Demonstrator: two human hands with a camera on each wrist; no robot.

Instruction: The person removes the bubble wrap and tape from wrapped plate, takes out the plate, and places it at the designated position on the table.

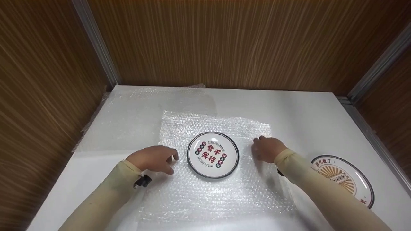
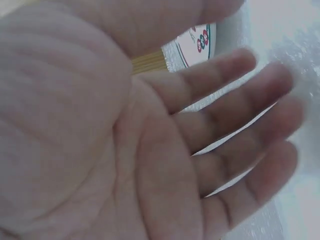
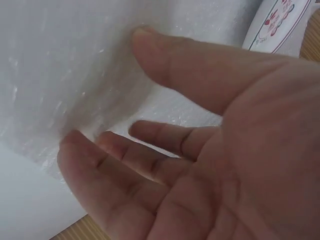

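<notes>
A small round plate (image 1: 212,170) with a dark rim and red lettering lies face up on a sheet of bubble wrap (image 1: 199,199). To its left hovers my left hand (image 1: 152,158), thumb and fingers spread apart with nothing between them. On the plate's other side, my right hand (image 1: 269,149) is over the right part of the wrap, its fingers loosely bent and holding nothing. The right wrist view shows the thumb and fingers apart above the bubble wrap (image 3: 75,65), with the plate (image 3: 277,25) at the upper right corner.
A second, larger plate (image 1: 361,179) with a sunburst print lies at the right, partly hidden by my right forearm. More bubble wrap (image 1: 128,122) covers the table's back left and hangs over its left edge. Wood-grain panels (image 1: 224,45) enclose the white table (image 1: 308,112).
</notes>
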